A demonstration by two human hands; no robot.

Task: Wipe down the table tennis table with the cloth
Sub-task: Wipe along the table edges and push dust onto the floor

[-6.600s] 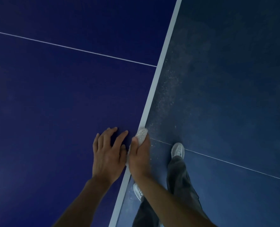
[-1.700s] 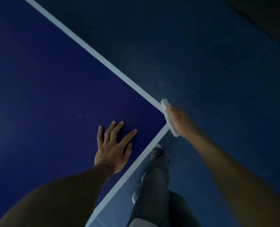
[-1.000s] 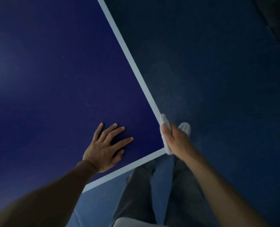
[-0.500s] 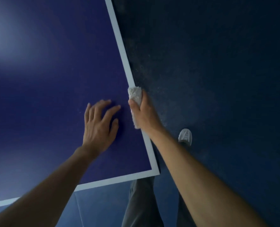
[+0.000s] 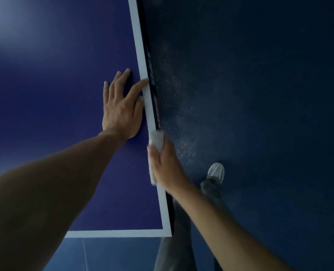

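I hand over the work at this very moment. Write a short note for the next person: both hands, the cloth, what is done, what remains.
Left hand: open, flat on the table top, index fingertip on the white border line.
Right hand: grips the cloth, pressed against the table's right side edge, a little beyond the near corner.
Done: this view does not show which parts are wiped; pale specks lie on the floor beside that edge.
Left: probably carry on along the edge, then check the blue top.
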